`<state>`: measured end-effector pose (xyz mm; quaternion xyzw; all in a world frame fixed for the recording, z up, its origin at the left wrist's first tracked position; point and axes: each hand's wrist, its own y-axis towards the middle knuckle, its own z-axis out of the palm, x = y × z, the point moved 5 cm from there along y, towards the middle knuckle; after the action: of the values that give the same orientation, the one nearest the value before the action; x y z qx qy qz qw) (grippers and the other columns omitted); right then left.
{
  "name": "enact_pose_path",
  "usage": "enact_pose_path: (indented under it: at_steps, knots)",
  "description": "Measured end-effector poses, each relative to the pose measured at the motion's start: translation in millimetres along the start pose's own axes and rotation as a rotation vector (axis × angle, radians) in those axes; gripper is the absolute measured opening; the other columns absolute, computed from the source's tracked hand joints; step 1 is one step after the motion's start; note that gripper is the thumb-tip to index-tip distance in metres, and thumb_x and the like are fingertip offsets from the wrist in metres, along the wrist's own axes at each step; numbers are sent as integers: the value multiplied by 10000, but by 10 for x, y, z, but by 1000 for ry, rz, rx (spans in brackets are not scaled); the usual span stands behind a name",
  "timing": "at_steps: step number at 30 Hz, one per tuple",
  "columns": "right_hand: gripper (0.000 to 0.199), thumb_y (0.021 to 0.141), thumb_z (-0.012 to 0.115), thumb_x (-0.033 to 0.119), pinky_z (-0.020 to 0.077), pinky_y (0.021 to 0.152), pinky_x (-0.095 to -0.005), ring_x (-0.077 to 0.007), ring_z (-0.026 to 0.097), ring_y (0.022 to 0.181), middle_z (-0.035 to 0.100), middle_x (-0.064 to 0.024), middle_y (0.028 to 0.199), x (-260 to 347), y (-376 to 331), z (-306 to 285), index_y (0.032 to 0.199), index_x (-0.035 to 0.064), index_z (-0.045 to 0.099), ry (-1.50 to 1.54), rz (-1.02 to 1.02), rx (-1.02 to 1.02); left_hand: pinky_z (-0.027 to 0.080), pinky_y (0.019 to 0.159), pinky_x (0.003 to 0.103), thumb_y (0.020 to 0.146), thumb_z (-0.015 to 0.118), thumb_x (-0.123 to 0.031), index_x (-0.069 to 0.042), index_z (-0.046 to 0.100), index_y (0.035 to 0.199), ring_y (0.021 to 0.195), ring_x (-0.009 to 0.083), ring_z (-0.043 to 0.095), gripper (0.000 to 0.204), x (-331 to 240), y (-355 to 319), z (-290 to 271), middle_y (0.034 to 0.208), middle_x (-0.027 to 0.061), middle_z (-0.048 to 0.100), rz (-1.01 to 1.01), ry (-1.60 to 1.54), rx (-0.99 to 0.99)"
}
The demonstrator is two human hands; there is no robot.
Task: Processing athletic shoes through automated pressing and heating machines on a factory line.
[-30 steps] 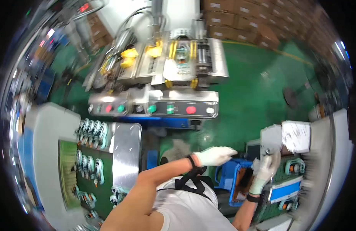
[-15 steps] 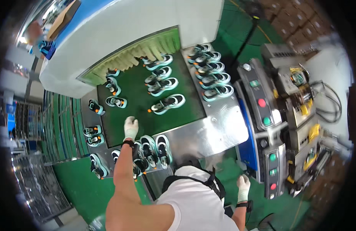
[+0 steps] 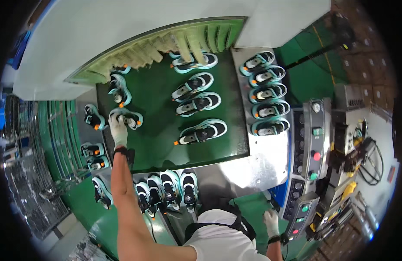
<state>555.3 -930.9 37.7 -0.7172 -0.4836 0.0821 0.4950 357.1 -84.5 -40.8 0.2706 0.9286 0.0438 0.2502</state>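
The left hand [image 3: 118,130], in a white glove, reaches far forward over the green conveyor belt [image 3: 162,126] and closes its fingers on the heel end of a teal-soled sneaker [image 3: 128,118] lying on its side at the belt's left edge. The right hand [image 3: 271,222], also gloved, hangs low beside the person's hip near the control panel [image 3: 312,143]; whether it is open or closed cannot be told, and it holds nothing visible. The sneaker is black and white on top with a teal sole and an orange tip. More such shoes lie across the belt, in a column on the steel counter [image 3: 257,167] at right, and in a row along the near edge. Half a second ago the left hand was nearer the body, above the near row; it now stretches further up the belt.
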Motion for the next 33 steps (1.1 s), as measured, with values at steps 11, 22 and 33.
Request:
enact_pose_path:
  at_steps: [11, 22, 33]
  knots:
    - [775, 846, 785, 275, 415, 1106, -427, -407, 530, 1296, 538, -284, 1369, 2813, -1012, 458, 1428, -74, 411, 18, -853, 146, 555, 706, 399, 786, 770, -99, -57, 672, 1013, 825, 319, 665, 250, -3941, -1361, -934, 1002, 135, 632, 630, -351, 464]
    - [553, 898, 729, 328, 472, 519, -270, -101, 562, 564, 636, -43, 816, 525, -1086, -1682, 1284, -26, 552, 951, -522, -300, 545, 870, 396, 856, 747, -95, 6, 589, 1258, 1100, 342, 625, 444, -8268, -4067, -953, 1172, 207, 621, 1648, -968, 814]
    - [474, 919, 682, 220, 558, 870, -338, -184, 687, 970, 680, -96, 1122, -1885, -2213, -2031, 1281, -60, 555, 1957, -432, -946, 503, 935, 487, 880, 654, -292, 81, 476, 1211, 1041, 482, 619, 530, -10986, -7194, 1131, 1085, 320, 622, 1265, -531, 1286]
